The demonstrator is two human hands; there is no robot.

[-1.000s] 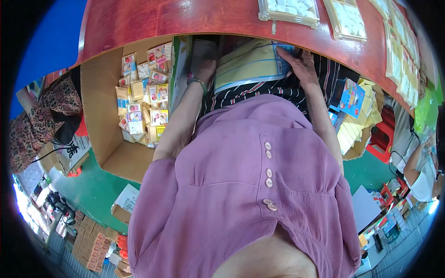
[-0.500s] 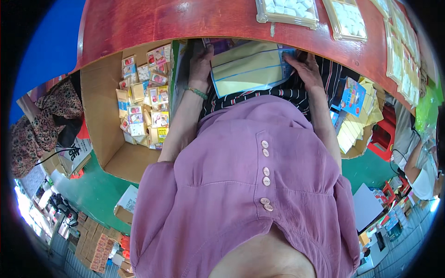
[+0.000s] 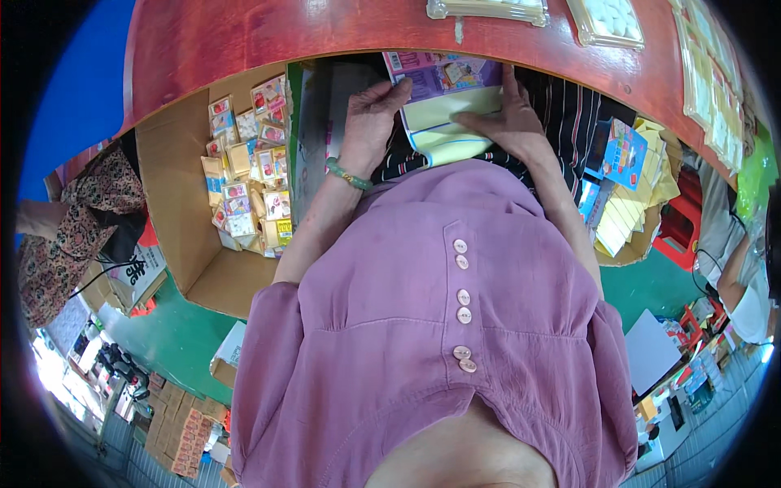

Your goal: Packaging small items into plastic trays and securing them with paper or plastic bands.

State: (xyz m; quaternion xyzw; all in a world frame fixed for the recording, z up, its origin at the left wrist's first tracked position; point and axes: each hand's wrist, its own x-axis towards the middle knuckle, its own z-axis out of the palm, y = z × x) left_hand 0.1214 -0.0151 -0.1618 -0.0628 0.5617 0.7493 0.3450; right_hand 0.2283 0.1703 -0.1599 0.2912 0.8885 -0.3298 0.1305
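Over my lap, partly under the table edge, lies a printed card sheet (image 3: 439, 114), pale yellow with blue lines on its near part and purple and pink print on its far part. The near end curves up over the dark striped cloth. My left hand (image 3: 373, 122) grips the sheet's left edge, its thumb on top; a green bangle circles that wrist. Along the right side rests my right hand (image 3: 521, 126), fingers stretched toward the table edge. Its thumb reaches across the pale face, slightly blurred. The far end of the sheet is hidden below the tabletop.
A cardboard box (image 3: 183, 220) at left contains several small packaged sets. At right, another carton (image 3: 639, 252) has yellow card sheets and a blue printed pack (image 3: 625, 154). Clear trays of white pieces (image 3: 610, 23) stand on the red table (image 3: 309, 28). People sit on both sides.
Both hands have moved inward along the sheet, the left one to the right. The sheet has shifted, showing more purple print at its far part. My right thumb now crosses its face.
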